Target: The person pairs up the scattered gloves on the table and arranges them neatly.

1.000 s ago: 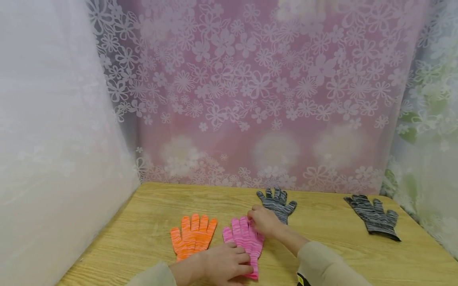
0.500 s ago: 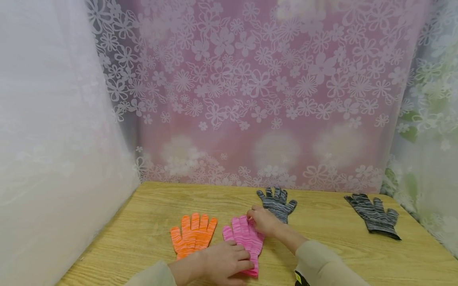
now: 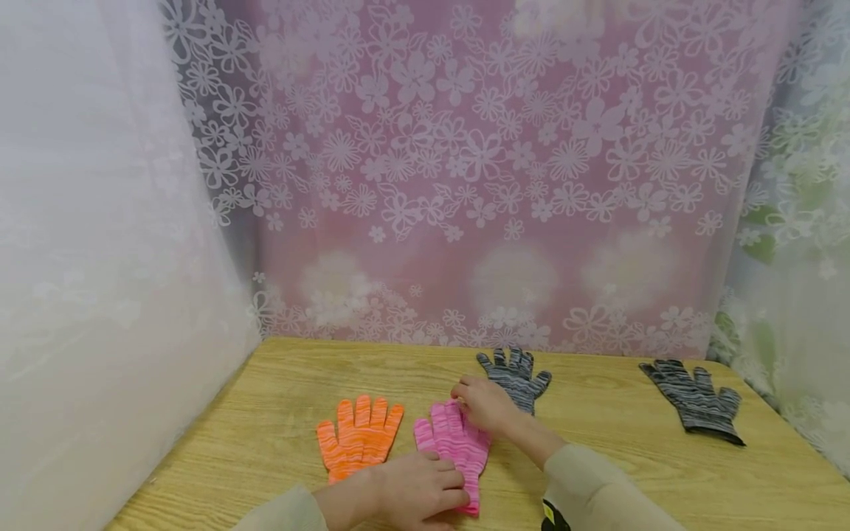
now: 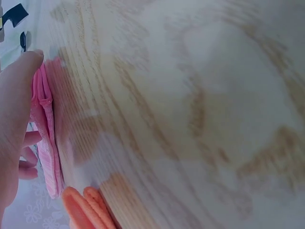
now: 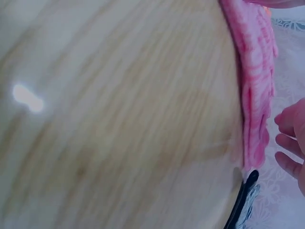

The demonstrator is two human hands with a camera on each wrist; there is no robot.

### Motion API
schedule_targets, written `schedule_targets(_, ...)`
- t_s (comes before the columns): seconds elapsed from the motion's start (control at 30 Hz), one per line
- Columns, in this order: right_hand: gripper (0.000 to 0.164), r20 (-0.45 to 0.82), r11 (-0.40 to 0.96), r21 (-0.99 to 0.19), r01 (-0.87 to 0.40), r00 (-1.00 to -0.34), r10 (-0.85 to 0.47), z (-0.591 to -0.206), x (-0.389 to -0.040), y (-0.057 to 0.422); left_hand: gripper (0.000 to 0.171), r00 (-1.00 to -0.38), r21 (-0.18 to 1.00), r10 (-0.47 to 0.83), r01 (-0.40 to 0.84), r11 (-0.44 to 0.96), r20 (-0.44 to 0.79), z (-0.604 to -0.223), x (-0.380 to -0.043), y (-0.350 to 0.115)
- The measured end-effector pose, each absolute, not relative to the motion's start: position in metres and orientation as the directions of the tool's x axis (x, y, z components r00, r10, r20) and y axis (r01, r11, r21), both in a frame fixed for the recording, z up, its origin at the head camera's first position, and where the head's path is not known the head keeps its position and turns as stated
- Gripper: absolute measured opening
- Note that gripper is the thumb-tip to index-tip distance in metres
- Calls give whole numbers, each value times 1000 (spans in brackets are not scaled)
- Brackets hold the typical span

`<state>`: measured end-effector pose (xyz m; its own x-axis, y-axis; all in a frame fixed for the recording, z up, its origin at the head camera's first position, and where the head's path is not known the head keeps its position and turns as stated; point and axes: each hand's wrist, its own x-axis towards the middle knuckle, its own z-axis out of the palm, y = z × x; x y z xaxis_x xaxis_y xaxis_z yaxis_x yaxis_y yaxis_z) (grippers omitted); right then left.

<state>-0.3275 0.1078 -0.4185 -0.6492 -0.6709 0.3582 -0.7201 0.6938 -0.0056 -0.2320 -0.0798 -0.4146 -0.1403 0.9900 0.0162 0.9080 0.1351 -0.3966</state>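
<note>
A pink knit glove (image 3: 458, 441) lies flat in the middle of the table, fingers pointing away. My left hand (image 3: 418, 487) rests on its lower part by the cuff, partly covering it; the left wrist view shows the thumb at the folded pink edge (image 4: 44, 102). Over the glove's fingertip end is my right hand (image 3: 488, 404). In the right wrist view its loosely bent fingers (image 5: 288, 140) stand apart from the pink glove (image 5: 257, 71), holding nothing. To the left lies an orange knit glove (image 3: 358, 439), its cuff hidden behind my left hand and wrist.
A grey-black knit glove (image 3: 514, 380) lies just beyond my right hand, its cuff partly covered. Another grey-black glove (image 3: 697, 402) is at the far right. Flowered curtain sheets (image 3: 465, 184) enclose the wooden table (image 3: 279, 413) at the back and sides.
My right hand has shifted slightly up and left over the pink glove's fingertips. The left hand and the gloves have stayed nearly still.
</note>
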Motion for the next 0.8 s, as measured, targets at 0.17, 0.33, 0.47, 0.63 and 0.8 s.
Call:
schedule_targets(0.17, 11, 359, 658, -1, -753, -614, -703, -414, -331, 100, 35, -132, -393, 991, 910, 133, 30, -414, -233, -80)
schedule_targets(0.33, 9, 348, 645, 28, -764, -598, -722, -419, -333, 95, 35, -126, -415, 991, 900, 132, 43, -416, -233, -80)
schedule_targets(0.47, 10, 343, 668, 56, -742, -614, -711, -425, -334, 92, 35, -132, -411, 991, 902, 135, 36, -417, -232, -80)
schedule_targets(0.63, 8, 364, 701, 60, -711, -638, -678, -428, -334, 90, 36, -141, -407, 990, 902, 142, 33, -419, -232, -81)
schedule_targets(0.8, 9, 395, 747, 36, -664, -677, -621, -425, -334, 92, 37, -145, -396, 989, 907, 145, 29, -420, -233, -82)
